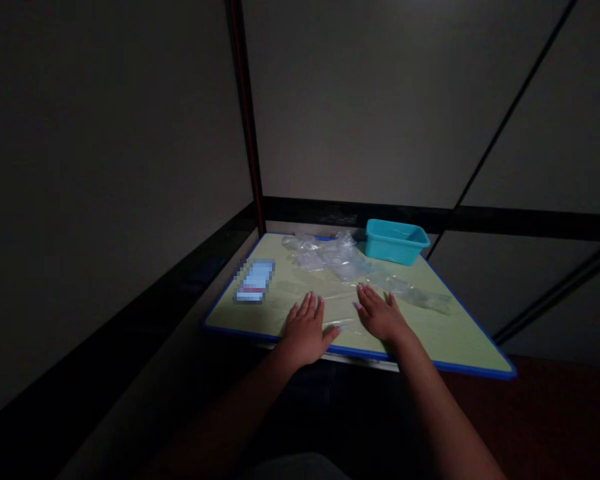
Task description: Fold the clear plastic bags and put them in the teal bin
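Lying flat w/ fingers out, palm down, the L hand (306, 333) grips nothing, at the L side of a clear plastic sheet (341, 308) near the table's (430, 340) front edge. R hand (380, 315) also open & flat, gripping nothing, at the sheet's R side. Crumpled clear bags (337, 257) lie beyond the hands; teal bin (396, 243) at the back R, pixelated phone-like item (255, 281) on the L.
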Tool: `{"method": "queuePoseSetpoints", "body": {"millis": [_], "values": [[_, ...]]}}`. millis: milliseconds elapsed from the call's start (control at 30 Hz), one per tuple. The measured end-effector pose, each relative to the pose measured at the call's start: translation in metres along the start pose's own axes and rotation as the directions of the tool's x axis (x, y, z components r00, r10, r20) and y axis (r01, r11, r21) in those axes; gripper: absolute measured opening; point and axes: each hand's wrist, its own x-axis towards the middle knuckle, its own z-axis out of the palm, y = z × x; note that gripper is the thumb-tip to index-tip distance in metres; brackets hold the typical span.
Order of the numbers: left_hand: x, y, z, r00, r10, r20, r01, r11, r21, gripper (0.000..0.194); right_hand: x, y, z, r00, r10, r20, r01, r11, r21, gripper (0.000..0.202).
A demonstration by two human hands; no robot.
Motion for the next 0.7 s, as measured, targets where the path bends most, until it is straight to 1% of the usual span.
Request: {"method": "queuePoseSetpoints", "body": {"millis": [100, 200, 367, 500, 633, 700], "values": [[-0.009, -0.017, 0.001, 0.999, -0.005, -0.045, 0.006, 0.999, 0.041, 0.078, 0.001, 0.002, 0.002, 1.000, -0.009, -0.005, 0.009, 1.000, 0.001, 0.055], [-0.017, -0.031, 0.001, 0.996, -0.034, -0.080, 0.040, 0.996, 0.077, 0.077, 0.002, 0.003, 0.004, 1.000, -0.020, -0.017, 0.020, 1.000, 0.000, 0.055], [-0.025, -0.048, 0.001, 0.990, -0.089, -0.111, 0.102, 0.987, 0.124, 0.072, 0.002, 0.004, 0.005, 0.999, -0.019, -0.035, 0.019, 1.000, 0.008, 0.055], [-0.030, -0.053, 0.002, 0.983, -0.110, -0.146, 0.130, 0.982, 0.135, 0.072, 0.001, 0.005, 0.006, 0.997, -0.018, -0.069, 0.020, 0.999, 0.041, 0.055], [-0.033, -0.051, 0.002, 0.976, -0.103, -0.191, 0.127, 0.984, 0.121, 0.072, -0.001, 0.007, 0.008, 0.981, 0.022, -0.192, 0.002, 0.992, 0.124, 0.056], [-0.034, -0.050, 0.001, 0.976, -0.088, -0.198, 0.113, 0.987, 0.116, 0.070, -0.007, 0.006, 0.008, 0.969, 0.007, -0.249, 0.027, 0.991, 0.130, 0.056]]}}
